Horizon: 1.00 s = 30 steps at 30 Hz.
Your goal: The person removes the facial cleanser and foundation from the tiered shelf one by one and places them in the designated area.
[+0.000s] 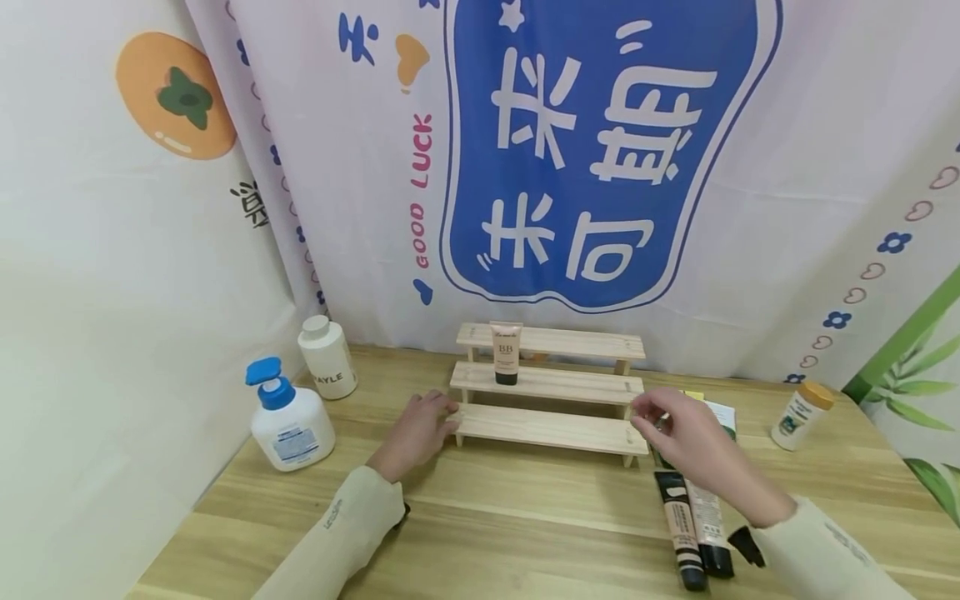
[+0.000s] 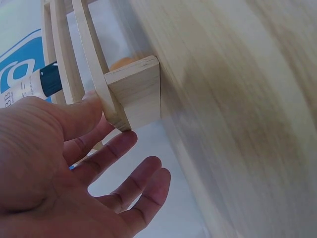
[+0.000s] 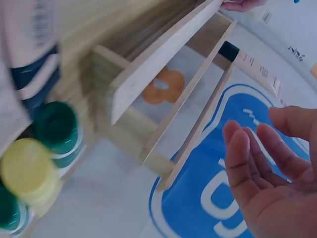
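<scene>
A three-tier wooden display rack [image 1: 543, 425] stands against the back curtain. On its middle step a BB cream tube [image 1: 506, 352] stands upright, dark cap down. My left hand [image 1: 418, 433] is at the rack's left end. In the left wrist view, its thumb and first fingers pinch the end of the lowest plank [image 2: 115, 106], while the other fingers stay loosely bent. My right hand [image 1: 686, 433] is at the rack's right end in the head view. The right wrist view shows its fingers [image 3: 237, 158] loosely curved, holding nothing and apart from the rack.
Two tubes [image 1: 682, 533] lie at the front right, below my right hand. Green- and yellow-capped containers [image 3: 29, 168] are partly hidden behind that hand. An orange-capped bottle [image 1: 801, 417] stands farther right. On the left are a blue-topped pump bottle [image 1: 292, 429] and a white bottle [image 1: 327, 358].
</scene>
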Tool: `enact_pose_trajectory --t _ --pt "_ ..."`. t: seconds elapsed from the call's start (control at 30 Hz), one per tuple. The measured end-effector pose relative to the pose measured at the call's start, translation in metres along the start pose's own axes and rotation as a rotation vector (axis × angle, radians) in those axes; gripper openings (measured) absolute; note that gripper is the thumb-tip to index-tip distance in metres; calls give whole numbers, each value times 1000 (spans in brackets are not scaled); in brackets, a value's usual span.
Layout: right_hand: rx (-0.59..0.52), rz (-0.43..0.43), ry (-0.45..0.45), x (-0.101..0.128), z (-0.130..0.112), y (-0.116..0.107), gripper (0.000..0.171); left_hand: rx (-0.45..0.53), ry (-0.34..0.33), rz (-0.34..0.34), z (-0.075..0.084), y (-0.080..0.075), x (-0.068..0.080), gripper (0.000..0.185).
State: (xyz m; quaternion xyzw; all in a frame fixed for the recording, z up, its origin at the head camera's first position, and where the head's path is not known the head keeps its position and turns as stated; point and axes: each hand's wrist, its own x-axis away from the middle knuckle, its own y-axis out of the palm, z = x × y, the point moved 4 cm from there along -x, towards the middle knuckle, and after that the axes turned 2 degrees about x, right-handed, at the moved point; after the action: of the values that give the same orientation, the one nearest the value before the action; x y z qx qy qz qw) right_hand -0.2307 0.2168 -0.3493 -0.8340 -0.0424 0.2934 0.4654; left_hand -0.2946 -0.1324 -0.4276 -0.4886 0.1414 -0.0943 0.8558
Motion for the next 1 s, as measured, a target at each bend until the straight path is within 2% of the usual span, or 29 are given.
enact_pose_trajectory --t 0.23,0.43,0.53,0.77,0.87,1.0 --pt "-68 28 -50 -35 -13 17 16 0 11 0 0 1 -2 26" --pt "-128 153 -169 -68 -22 30 19 -2 18 2 -1 2 -2 26" --pt "-151 191 -195 -84 -26 36 21 -4 16 3 -1 2 -2 25" --pt "-183 136 -214 -115 -47 51 38 2 11 5 0 1 -1 25" --pt "-185 116 -193 -125 -53 58 44 3 11 10 -1 1 0 24" --pt "-200 93 -151 -133 -56 67 44 4 3 11 -1 1 -1 24"
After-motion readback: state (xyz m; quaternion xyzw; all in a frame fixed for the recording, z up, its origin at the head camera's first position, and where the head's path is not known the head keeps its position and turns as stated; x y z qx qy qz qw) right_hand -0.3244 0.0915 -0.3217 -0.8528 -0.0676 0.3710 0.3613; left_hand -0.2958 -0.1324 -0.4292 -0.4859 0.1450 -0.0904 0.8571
